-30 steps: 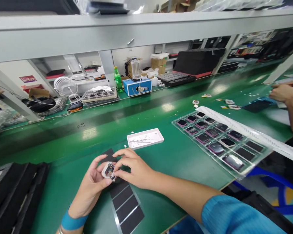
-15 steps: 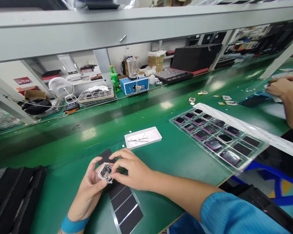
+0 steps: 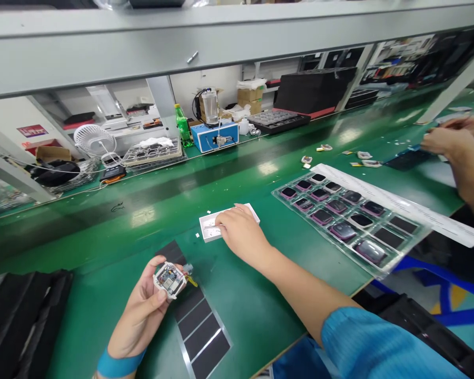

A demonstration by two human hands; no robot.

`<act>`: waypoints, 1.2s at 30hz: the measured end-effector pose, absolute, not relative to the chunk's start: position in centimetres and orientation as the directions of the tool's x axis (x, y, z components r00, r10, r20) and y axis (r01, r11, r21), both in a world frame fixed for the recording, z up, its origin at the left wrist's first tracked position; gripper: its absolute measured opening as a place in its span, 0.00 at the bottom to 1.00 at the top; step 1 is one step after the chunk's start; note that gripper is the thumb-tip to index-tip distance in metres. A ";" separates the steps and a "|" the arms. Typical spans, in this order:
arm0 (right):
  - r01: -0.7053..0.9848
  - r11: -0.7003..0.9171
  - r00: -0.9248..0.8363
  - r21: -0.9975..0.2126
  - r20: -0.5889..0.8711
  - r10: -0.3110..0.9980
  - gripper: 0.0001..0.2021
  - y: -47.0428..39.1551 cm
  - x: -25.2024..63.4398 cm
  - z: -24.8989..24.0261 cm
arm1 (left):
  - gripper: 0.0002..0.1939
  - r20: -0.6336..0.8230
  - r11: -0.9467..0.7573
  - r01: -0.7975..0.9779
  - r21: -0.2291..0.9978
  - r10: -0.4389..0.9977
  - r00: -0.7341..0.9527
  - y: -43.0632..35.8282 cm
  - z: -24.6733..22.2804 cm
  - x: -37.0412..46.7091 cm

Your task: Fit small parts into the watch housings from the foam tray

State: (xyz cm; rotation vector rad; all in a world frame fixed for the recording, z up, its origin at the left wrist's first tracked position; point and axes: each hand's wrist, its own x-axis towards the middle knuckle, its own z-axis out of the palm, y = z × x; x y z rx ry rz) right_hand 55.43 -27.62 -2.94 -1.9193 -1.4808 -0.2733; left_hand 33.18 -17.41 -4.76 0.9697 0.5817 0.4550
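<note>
Between thumb and fingers, my left hand point(image 3: 148, 300) holds a white watch-like case point(image 3: 169, 280) with its circuit board facing up. A small part on yellow wires point(image 3: 190, 278) hangs from the case's right side. My right hand point(image 3: 239, 229) reaches over the white shallow box point(image 3: 210, 237), its fingers closed at a thin metal tool point(image 3: 213, 227) lying in the box. Small bits are scattered in the box. Below the case lies a strip of black rectangles point(image 3: 207, 337) on the green table.
A clear tray point(image 3: 379, 271) of watch cases stands to the right, with a long white strip point(image 3: 398, 205) along it. Another person's hands point(image 3: 454, 139) work at the far right. Black foam pieces point(image 3: 23, 316) lie at left; a metal beam point(image 3: 221, 42) crosses above.
My right hand has left the case and moved up and right to the white box. The case's wired part now shows at its right side. My left hand still holds the case.
</note>
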 end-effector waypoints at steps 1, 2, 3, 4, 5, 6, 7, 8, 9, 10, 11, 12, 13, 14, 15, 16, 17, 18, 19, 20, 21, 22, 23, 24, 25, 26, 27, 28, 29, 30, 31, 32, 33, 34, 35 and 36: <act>0.902 -0.115 0.344 -0.417 0.531 0.775 0.07 -27.6 55.4 -3.0 | 0.30 -0.256 0.494 -0.095 0.864 0.593 0.764 -17.4 -4.8 33.2; 0.881 -0.076 0.345 -0.467 0.523 0.779 0.07 -27.6 55.1 -2.9 | 0.30 -0.257 0.492 -0.087 0.866 0.589 0.766 -17.5 -4.8 33.3; 0.845 -0.008 0.336 -0.534 0.519 0.786 0.06 -27.6 54.5 -2.8 | 0.30 -0.258 0.487 -0.080 0.870 0.587 0.768 -17.5 -4.9 33.3; 0.793 0.070 0.319 -0.605 0.511 0.798 0.05 -27.6 53.7 -2.7 | 0.29 -0.259 0.479 -0.070 0.875 0.586 0.768 -17.5 -4.9 33.4; 0.729 0.139 0.302 -0.670 0.498 0.813 0.04 -27.7 52.8 -2.6 | 0.28 -0.257 0.468 -0.062 0.882 0.586 0.768 -17.6 -4.8 33.5; 0.666 0.188 0.287 -0.722 0.480 0.829 0.04 -27.7 51.9 -2.5 | 0.27 -0.251 0.452 -0.058 0.890 0.594 0.764 -17.7 -4.8 33.5; 0.614 0.215 0.275 -0.759 0.462 0.843 0.04 -27.8 51.0 -2.5 | 0.27 -0.243 0.433 -0.060 0.899 0.608 0.756 -17.9 -4.7 33.6; 0.577 0.227 0.273 -0.785 0.447 0.852 0.05 -27.8 50.3 -2.6 | 0.27 -0.234 0.415 -0.064 0.908 0.627 0.743 -18.1 -4.5 33.7; 0.555 0.229 0.278 -0.800 0.438 0.855 0.05 -27.8 49.8 -2.7 | 0.27 -0.225 0.398 -0.071 0.915 0.648 0.728 -18.3 -4.4 33.8; 0.541 0.229 0.285 -0.809 0.433 0.855 0.05 -27.8 49.5 -2.8 | 0.27 -0.218 0.384 -0.080 0.920 0.669 0.711 -18.5 -4.2 33.9; 0.533 0.230 0.290 -0.814 0.431 0.854 0.06 -27.8 49.3 -3.0 | 0.27 -0.212 0.373 -0.086 0.924 0.685 0.697 -18.6 -4.1 34.0; 0.527 0.232 0.294 -0.817 0.432 0.853 0.06 -27.8 49.3 -3.2 | 0.27 -0.211 0.367 -0.087 0.926 0.694 0.689 -18.8 -3.9 34.1; 0.524 0.236 0.296 -0.818 0.435 0.850 0.06 -27.7 49.3 -3.3 | 0.27 -0.210 0.363 -0.086 0.928 0.698 0.685 -18.9 -3.8 34.2; 0.526 0.240 0.296 -0.816 0.440 0.848 0.06 -27.7 49.4 -3.4 | 0.27 -0.208 0.360 -0.087 0.929 0.702 0.681 -19.0 -3.7 34.2; 0.530 0.246 0.294 -0.812 0.447 0.845 0.06 -27.6 49.5 -3.4 | 0.27 -0.205 0.355 -0.089 0.930 0.706 0.679 -19.1 -3.7 34.3; 0.539 0.251 0.291 -0.804 0.457 0.840 0.06 -27.6 49.5 -3.5 | 0.27 -0.202 0.352 -0.090 0.932 0.708 0.677 -19.1 -3.7 34.3; 0.554 0.252 0.291 -0.793 0.469 0.834 0.06 -27.5 49.5 -3.6 | 0.27 -0.199 0.348 -0.091 0.933 0.710 0.675 -19.1 -3.7 34.4; 0.575 0.252 0.288 -0.778 0.482 0.827 0.06 -27.4 49.5 -3.7 | 0.27 -0.196 0.344 -0.091 0.934 0.713 0.674 -19.1 -3.8 34.4; 0.602 0.254 0.278 -0.757 0.497 0.822 0.06 -27.4 49.4 -3.8 | 0.27 -0.193 0.340 -0.091 0.936 0.714 0.673 -19.1 -3.9 34.4; 0.634 0.255 0.263 -0.730 0.514 0.816 0.06 -27.3 49.4 -4.0 | 0.27 -0.190 0.336 -0.091 0.937 0.712 0.675 -19.0 -4.1 34.4; 0.673 0.254 0.246 -0.695 0.534 0.809 0.06 -27.2 49.3 -4.2 | 0.26 -0.186 0.333 -0.090 0.939 0.709 0.680 -18.9 -4.2 34.4; 0.715 0.254 0.221 -0.651 0.556 0.801 0.06 -27.2 49.2 -4.4 | 0.26 -0.185 0.333 -0.087 0.939 0.702 0.688 -18.7 -4.5 34.3; 0.759 0.255 0.189 -0.599 0.578 0.794 0.06 -27.2 49.2 -4.6 | 0.25 -0.186 0.336 -0.082 0.938 0.690 0.699 -18.5 -4.7 34.3; 0.801 0.255 0.152 -0.541 0.596 0.788 0.05 -27.2 49.2 -4.8 | 0.25 -0.192 0.344 -0.075 0.936 0.677 0.710 -18.3 -4.9 34.2; 0.836 0.253 0.117 -0.488 0.608 0.785 0.05 -27.2 49.3 -4.8 | 0.25 -0.201 0.354 -0.067 0.933 0.665 0.719 -18.1 -5.1 34.1; 0.860 0.249 0.091 -0.445 0.614 0.784 0.04 -27.3 49.3 -4.9 | 0.25 -0.212 0.366 -0.060 0.929 0.656 0.724 -17.9 -5.2 34.1; 0.872 0.248 0.075 -0.422 0.617 0.784 0.04 -27.4 49.4 -4.8 | 0.24 -0.221 0.378 -0.057 0.924 0.650 0.727 -17.8 -5.3 34.0; 0.871 0.252 0.074 -0.422 0.620 0.781 0.04 -27.4 49.5 -4.7 | 0.24 -0.229 0.388 -0.055 0.920 0.646 0.729 -17.7 -5.4 34.0; 0.858 0.261 0.088 -0.443 0.627 0.774 0.04 -27.5 49.5 -4.5 | 0.24 -0.234 0.396 -0.055 0.917 0.643 0.730 -17.7 -5.4 34.0; 0.833 0.280 0.109 -0.478 0.636 0.764 0.03 -27.6 49.5 -4.2 | 0.25 -0.237 0.400 -0.053 0.915 0.639 0.731 -17.8 -5.3 34.0; 0.799 0.304 0.134 -0.520 0.645 0.752 0.02 -27.6 49.4 -4.0 | 0.25 -0.240 0.402 -0.049 0.914 0.635 0.734 -17.9 -5.2 34.0; 0.760 0.330 0.157 -0.560 0.651 0.743 0.02 -27.7 49.3 -3.8 | 0.25 -0.243 0.402 -0.043 0.915 0.632 0.736 -18.1 -5.1 34.1; 0.723 0.352 0.175 -0.594 0.651 0.739 0.02 -27.7 49.1 -3.6 | 0.25 -0.246 0.400 -0.033 0.916 0.625 0.741 -18.3 -4.9 34.2; 0.693 0.366 0.189 -0.622 0.645 0.740 0.02 -27.7 48.9 -3.5 | 0.25 -0.251 0.398 -0.018 0.917 0.613 0.749 -18.5 -4.8 34.3; 0.672 0.370 0.196 -0.642 0.636 0.746 0.03 -27.7 48.7 -3.5 | 0.26 -0.255 0.395 -0.005 0.919 0.602 0.757 -18.6 -4.8 34.3; 0.662 0.368 0.198 -0.653 0.626 0.754 0.03 -27.7 48.5 -3.5 | 0.26 -0.257 0.393 0.005 0.919 0.591 0.765 -18.8 -4.7 34.4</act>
